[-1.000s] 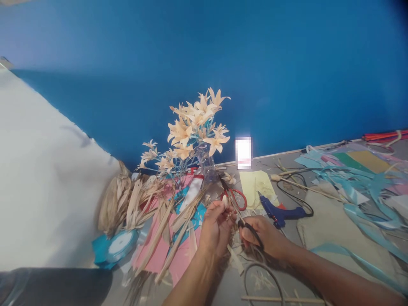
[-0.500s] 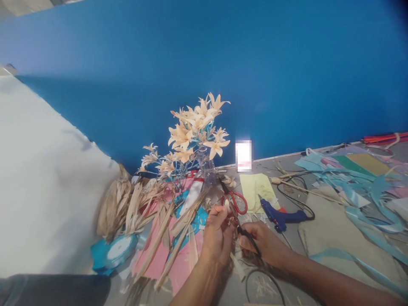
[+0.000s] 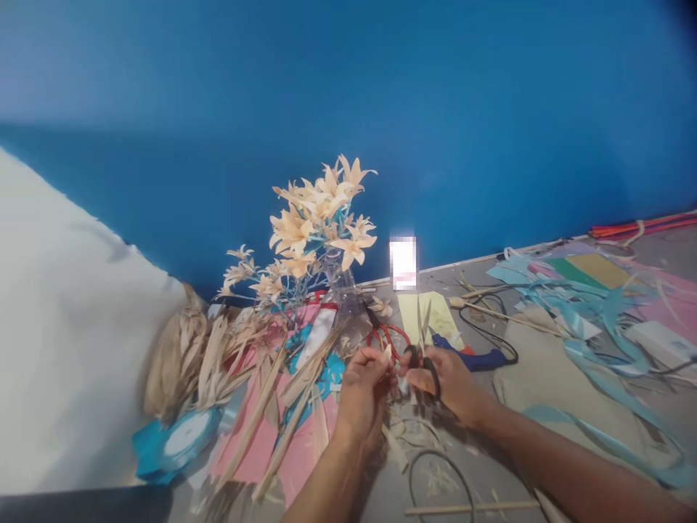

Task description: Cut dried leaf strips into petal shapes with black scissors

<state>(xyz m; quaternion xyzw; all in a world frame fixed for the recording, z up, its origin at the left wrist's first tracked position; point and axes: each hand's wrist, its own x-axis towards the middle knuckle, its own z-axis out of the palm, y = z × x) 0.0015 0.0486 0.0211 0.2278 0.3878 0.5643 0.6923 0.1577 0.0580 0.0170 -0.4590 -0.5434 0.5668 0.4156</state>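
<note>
My left hand [image 3: 364, 388] pinches a small pale piece of husk [image 3: 388, 353] between thumb and fingertips. Close to its right, my right hand [image 3: 449, 381] is closed on black-handled scissors [image 3: 423, 327], whose blades point up and away, slightly parted. Behind my hands lies a second pair of scissors with red handles [image 3: 400, 338]. Pale artificial lilies [image 3: 321, 211] stand in a clear bottle [image 3: 342, 287] beyond my left hand, with smaller flowers [image 3: 261, 280] to their left.
A blue glue gun [image 3: 484, 359] lies right of a yellow sheet [image 3: 443, 319]. Dried husks [image 3: 174, 356], pink paper [image 3: 242, 443] and a ribbon roll [image 3: 188, 436] cover the left side. Blue ribbons [image 3: 593, 349] tangle at the right. A blue wall [image 3: 490, 131] stands behind.
The black scissors have swung from pointing toward my left hand to pointing upward, their blades now parted. My right hand has turned with them. The whole view has shifted slightly to the right.
</note>
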